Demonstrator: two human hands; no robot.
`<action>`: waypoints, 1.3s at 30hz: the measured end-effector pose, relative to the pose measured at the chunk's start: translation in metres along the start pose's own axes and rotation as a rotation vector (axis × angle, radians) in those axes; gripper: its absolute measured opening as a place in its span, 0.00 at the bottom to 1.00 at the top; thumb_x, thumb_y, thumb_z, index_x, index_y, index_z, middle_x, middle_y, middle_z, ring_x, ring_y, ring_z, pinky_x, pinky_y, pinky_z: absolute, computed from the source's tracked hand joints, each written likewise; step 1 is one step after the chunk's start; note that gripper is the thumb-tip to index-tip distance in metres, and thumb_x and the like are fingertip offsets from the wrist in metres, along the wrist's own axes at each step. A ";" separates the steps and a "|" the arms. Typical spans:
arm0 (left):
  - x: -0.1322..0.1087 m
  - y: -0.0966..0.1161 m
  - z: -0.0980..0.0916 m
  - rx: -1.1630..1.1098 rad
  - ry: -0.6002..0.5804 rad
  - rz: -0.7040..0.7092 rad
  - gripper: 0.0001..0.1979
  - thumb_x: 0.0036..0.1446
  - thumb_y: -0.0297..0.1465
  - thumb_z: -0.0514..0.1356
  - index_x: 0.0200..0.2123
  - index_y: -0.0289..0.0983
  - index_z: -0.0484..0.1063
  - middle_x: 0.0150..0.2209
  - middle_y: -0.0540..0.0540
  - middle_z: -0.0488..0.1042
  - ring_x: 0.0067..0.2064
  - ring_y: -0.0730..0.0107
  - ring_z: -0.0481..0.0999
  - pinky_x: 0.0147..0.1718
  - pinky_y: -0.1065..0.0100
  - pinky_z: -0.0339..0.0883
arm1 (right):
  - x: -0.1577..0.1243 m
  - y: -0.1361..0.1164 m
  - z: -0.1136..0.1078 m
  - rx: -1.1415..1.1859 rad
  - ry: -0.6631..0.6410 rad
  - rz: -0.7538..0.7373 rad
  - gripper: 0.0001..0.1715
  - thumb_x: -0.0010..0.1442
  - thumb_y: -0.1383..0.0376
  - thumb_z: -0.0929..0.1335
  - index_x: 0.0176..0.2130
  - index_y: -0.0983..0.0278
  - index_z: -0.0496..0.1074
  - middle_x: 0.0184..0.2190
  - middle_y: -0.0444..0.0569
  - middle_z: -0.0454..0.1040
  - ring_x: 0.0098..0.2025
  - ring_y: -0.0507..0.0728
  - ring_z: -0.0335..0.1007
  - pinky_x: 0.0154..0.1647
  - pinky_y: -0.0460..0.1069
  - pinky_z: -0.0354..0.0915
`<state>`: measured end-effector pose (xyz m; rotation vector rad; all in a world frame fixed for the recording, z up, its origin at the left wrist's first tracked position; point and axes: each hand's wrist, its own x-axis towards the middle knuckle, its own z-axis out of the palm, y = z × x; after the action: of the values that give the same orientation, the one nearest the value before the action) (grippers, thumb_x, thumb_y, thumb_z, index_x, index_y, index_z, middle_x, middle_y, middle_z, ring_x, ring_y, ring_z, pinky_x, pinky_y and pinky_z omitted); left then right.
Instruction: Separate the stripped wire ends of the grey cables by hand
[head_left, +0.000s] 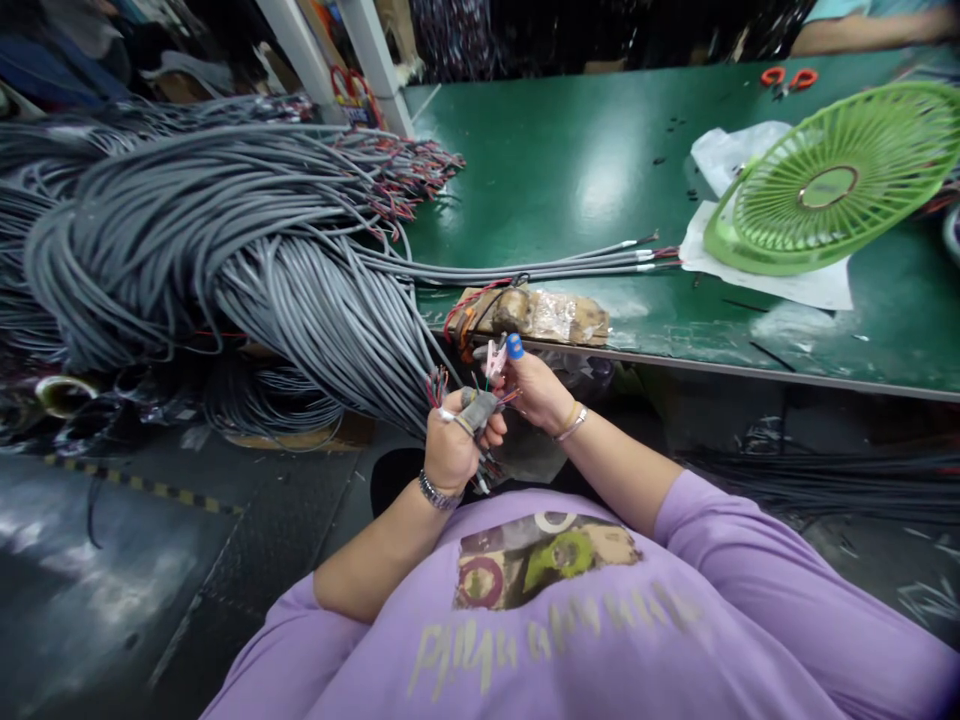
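Observation:
My left hand (452,445) is closed round the end of a grey cable (390,375) from the big bundle, its coloured inner wires sticking out above the fist; grey tape covers a fingertip. My right hand (536,390), with a blue cap on one fingertip, pinches a small pink tool (495,358) against those wire ends. Both hands hover just below the front edge of the green table (570,170). A watch sits on the left wrist, a bracelet on the right.
A huge coil of grey cables (195,240) fills the left. Several finished cables (540,268) lie across the table. A taped block (536,312) sits at the edge. A green fan grille (836,180) lies right, orange scissors (787,78) behind, another person's arm (862,35) beyond.

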<state>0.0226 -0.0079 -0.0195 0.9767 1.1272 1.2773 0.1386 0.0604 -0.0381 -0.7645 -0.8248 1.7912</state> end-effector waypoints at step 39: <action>0.003 -0.012 0.003 0.068 0.139 0.117 0.12 0.51 0.39 0.64 0.27 0.35 0.71 0.20 0.51 0.74 0.16 0.79 0.68 0.14 0.77 0.55 | 0.008 -0.002 0.010 0.254 0.041 0.115 0.32 0.51 0.38 0.69 0.29 0.64 0.69 0.21 0.42 0.67 0.20 0.48 0.57 0.21 0.44 0.58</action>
<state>0.0274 -0.0059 -0.0313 1.0300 1.2422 1.4268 0.1294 0.0667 -0.0318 -0.6895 -0.5222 1.9306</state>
